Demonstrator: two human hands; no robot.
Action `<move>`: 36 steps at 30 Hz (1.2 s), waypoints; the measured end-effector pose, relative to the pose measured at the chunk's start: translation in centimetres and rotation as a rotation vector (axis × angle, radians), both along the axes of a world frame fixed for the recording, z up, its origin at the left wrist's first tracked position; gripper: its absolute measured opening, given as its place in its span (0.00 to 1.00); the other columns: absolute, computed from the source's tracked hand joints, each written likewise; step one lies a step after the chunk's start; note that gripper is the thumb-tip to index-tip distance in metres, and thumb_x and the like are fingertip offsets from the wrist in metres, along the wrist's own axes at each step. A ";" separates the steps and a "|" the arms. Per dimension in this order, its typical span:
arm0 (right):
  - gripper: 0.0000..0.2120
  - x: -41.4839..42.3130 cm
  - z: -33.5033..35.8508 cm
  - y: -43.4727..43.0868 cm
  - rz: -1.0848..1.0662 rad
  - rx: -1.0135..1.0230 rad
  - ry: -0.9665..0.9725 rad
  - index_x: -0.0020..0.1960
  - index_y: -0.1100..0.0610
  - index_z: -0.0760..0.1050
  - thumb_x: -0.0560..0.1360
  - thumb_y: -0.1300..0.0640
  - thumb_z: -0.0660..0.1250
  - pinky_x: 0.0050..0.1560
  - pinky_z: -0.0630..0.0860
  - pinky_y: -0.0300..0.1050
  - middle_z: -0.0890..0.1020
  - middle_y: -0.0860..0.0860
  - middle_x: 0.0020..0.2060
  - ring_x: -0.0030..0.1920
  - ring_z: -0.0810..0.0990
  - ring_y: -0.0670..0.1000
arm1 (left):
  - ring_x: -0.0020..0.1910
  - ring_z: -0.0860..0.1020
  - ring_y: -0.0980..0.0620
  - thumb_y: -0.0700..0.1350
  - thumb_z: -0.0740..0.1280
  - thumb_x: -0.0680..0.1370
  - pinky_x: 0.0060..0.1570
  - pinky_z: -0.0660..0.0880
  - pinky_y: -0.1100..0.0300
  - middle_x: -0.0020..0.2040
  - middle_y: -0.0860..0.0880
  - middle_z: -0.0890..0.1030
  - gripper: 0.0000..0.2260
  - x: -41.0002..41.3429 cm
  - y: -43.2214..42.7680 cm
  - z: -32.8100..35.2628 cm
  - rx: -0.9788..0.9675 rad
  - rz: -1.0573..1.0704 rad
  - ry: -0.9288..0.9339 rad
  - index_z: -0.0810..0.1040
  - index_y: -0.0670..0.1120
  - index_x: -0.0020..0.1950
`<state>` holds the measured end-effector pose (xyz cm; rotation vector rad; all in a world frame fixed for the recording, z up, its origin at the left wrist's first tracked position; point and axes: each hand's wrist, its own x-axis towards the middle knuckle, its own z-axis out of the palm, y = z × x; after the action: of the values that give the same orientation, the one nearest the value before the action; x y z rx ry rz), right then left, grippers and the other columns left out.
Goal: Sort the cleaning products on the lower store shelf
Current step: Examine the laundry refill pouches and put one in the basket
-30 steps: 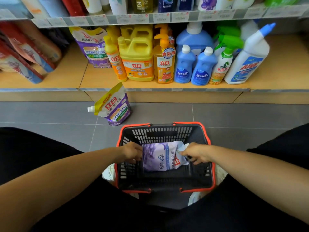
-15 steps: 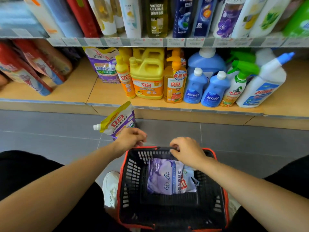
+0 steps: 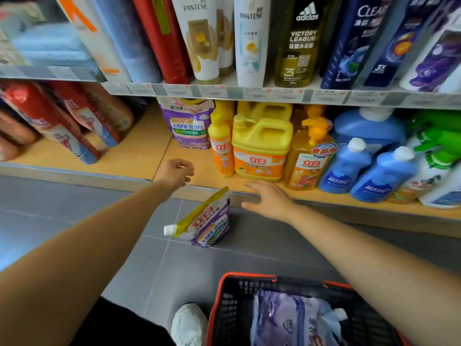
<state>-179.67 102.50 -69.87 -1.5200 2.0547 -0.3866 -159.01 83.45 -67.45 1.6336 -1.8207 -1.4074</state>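
Note:
A purple and yellow refill pouch point(image 3: 205, 222) with a white spout stands on the grey floor below the lower shelf point(image 3: 139, 158). My left hand point(image 3: 175, 172) hovers over the shelf's front edge, fingers loosely curled, holding nothing. My right hand point(image 3: 268, 198) is spread flat just right of the pouch, in front of the yellow jug point(image 3: 260, 146). A second purple pouch point(image 3: 188, 123) stands at the back of the shelf. A slim yellow bottle point(image 3: 222, 143), a pump bottle point(image 3: 309, 156) and two blue bottles point(image 3: 344, 166) line the shelf.
A red and black basket point(image 3: 232, 303) sits on the floor near me with a pale purple pouch point(image 3: 287, 318) inside. My white shoe point(image 3: 189, 323) is beside it. Red packs point(image 3: 57, 121) lean on the shelf's left. Shampoo bottles point(image 3: 249, 43) fill the upper shelf.
Both hands left the basket and its pouch and reached forward to the lower shelf. My view moved closer to the shelf, so the basket now sits at the bottom edge.

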 end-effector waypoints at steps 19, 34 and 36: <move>0.38 0.6 -7.0 -2.6 0.066 0.118 0.259 0.81 0.43 0.54 0.76 0.39 0.67 0.78 0.56 0.52 0.55 0.43 0.81 0.80 0.52 0.54 | 0.63 0.76 0.45 0.40 0.79 0.71 0.61 0.76 0.53 0.65 0.41 0.73 0.29 -2.8 -14.4 -5.8 -0.317 0.037 0.092 0.71 0.42 0.68; 0.37 0.2 -5.2 -3.4 0.086 0.264 0.188 0.81 0.41 0.53 0.78 0.44 0.69 0.76 0.59 0.51 0.52 0.41 0.81 0.80 0.50 0.53 | 0.36 0.76 0.43 0.53 0.68 0.80 0.32 0.72 0.50 0.33 0.47 0.79 0.13 -0.7 -8.5 -1.4 -0.571 -0.018 -0.034 0.75 0.50 0.39; 0.39 0.2 -4.8 -3.7 0.118 0.326 0.205 0.81 0.42 0.51 0.77 0.45 0.69 0.77 0.57 0.51 0.50 0.41 0.81 0.80 0.49 0.54 | 0.30 0.69 0.49 0.53 0.67 0.81 0.27 0.62 0.56 0.29 0.50 0.74 0.17 0.1 -7.4 -0.8 -0.640 -0.043 -0.144 0.73 0.47 0.36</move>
<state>-179.47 98.76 -74.71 -1.5169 2.0447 0.1511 -158.87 76.01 -68.30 1.3773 -2.0994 -0.6142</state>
